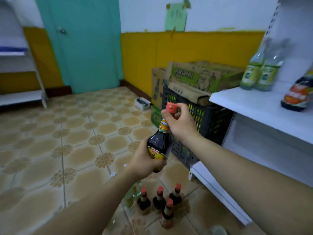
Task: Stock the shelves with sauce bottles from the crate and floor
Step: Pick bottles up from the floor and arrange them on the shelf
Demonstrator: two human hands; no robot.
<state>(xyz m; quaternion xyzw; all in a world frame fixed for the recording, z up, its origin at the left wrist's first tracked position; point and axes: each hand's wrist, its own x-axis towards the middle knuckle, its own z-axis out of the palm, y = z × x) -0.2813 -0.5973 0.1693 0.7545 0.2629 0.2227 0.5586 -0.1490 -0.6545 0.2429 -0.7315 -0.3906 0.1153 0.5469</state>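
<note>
1. bottle of dark sauce (158, 145), glass with a yellow label, is held slightly tilted in the air beside the black plastic crate (203, 119).
2. left hand (144, 164) grips its body.
3. right hand (181, 124) pinches its red cap (171, 107).
4. four red-capped dark bottles (160, 200) stand on the tiled floor (50, 133).

Dark sauce bottle (158, 141) with red cap, teal door (81, 44), yellow wall band (194, 46), tan floral floor tiles (67, 141)
</note>
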